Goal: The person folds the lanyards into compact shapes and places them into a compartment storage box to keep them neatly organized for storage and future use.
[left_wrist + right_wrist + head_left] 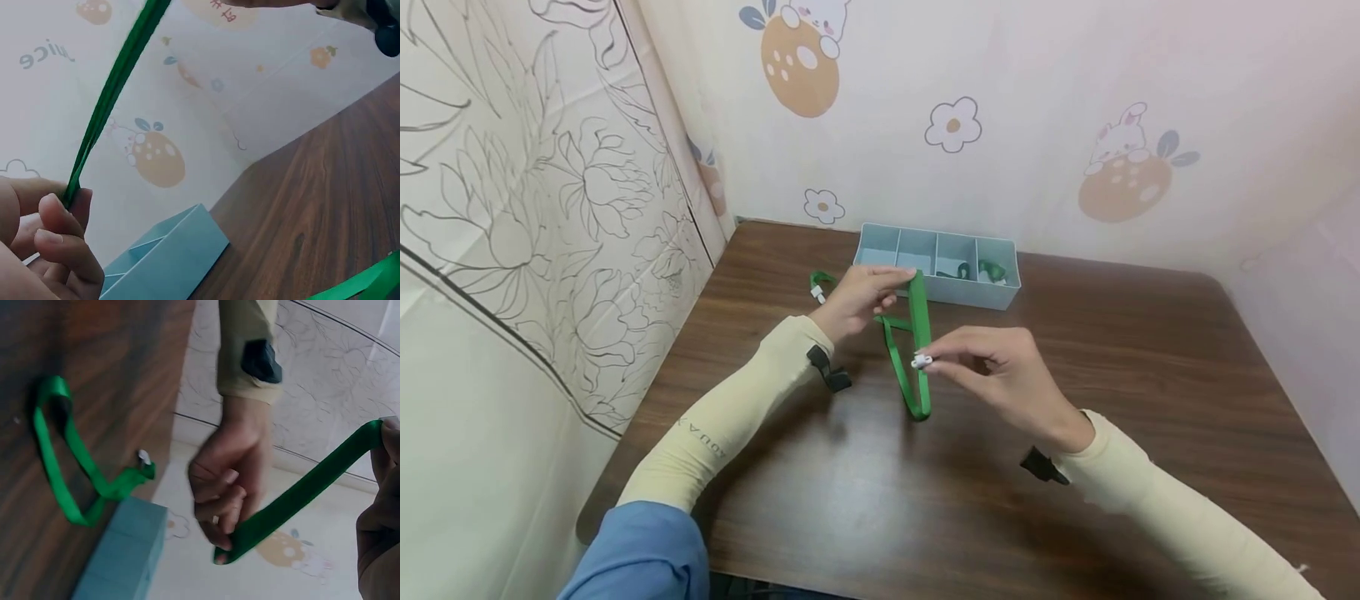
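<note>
A flat green lanyard strap [919, 312] is stretched between the two hands above the table. My left hand [859, 302] pinches its far end between thumb and fingertips, the other fingers curled loosely. At the near end, my right hand [1011, 371] pinches a small white clip [922, 362] between thumb and forefinger. In the left wrist view the strap [115, 87] looks folded into layers where the fingertips meet it. More green strap [53, 459] lies in a loop on the tabletop in the right wrist view, with a white end piece [144, 456].
A pale blue tray [973, 293] with compartments stands at the table's back edge, just beyond the left hand. Green straps [992, 269] lie in its right-hand compartments. Patterned curtains [880, 167] hang behind and to the left of the brown table [1112, 333].
</note>
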The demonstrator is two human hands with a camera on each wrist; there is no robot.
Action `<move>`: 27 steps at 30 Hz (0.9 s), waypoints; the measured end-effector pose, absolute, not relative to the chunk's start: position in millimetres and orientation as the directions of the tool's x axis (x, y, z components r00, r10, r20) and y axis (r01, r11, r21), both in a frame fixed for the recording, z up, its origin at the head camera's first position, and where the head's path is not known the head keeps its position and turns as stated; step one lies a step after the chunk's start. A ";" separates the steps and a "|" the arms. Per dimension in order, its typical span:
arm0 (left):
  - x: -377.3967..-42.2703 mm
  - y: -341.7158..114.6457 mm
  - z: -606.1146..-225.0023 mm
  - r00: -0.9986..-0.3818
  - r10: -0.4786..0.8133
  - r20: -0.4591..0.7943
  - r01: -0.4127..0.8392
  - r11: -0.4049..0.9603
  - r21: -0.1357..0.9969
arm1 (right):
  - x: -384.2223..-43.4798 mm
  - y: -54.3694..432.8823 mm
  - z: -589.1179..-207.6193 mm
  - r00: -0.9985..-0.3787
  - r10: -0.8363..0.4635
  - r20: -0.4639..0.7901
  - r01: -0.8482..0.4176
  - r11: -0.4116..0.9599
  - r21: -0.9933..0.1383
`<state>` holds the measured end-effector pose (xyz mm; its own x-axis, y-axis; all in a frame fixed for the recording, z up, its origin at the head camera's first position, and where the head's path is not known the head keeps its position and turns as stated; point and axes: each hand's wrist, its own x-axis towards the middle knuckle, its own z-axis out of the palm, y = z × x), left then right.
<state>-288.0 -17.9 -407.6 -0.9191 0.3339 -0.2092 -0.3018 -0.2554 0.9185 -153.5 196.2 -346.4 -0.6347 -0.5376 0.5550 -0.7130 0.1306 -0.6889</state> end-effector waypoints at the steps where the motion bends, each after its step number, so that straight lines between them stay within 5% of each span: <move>1: -288.5 -18.5 -406.9 -0.920 0.330 -0.211 -0.302 -0.255 0.919 | -153.4 196.4 -350.4 -0.634 -0.543 0.550 -0.712 0.132 -0.690; 6: -289.9 -20.8 -402.9 -0.918 0.328 -0.222 -0.315 -0.265 0.911 | -152.3 196.0 -367.6 -0.648 -0.570 0.505 -0.685 0.146 -0.714; 15: -290.0 -21.2 -397.2 -0.907 0.338 -0.250 -0.344 -0.253 0.904 | -148.0 190.2 -388.1 -0.568 -0.619 0.542 -0.778 0.190 -0.599; 21: -288.7 -20.1 -396.7 -0.930 0.321 -0.181 -0.270 -0.259 0.927 | -145.4 192.4 -394.8 -0.651 -0.589 0.479 -0.711 0.252 -0.656; 27: -281.5 -18.1 -391.0 -0.962 0.271 0.026 -0.015 -0.149 0.989 | -153.3 198.6 -386.6 -0.729 -0.467 0.501 -0.644 0.218 -0.733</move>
<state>-281.5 -18.1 -391.0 -0.9621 0.2715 0.0259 -0.0155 -0.1490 0.9887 -153.3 198.6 -386.6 -0.7287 -0.4671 0.5008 -0.6439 0.2183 -0.7333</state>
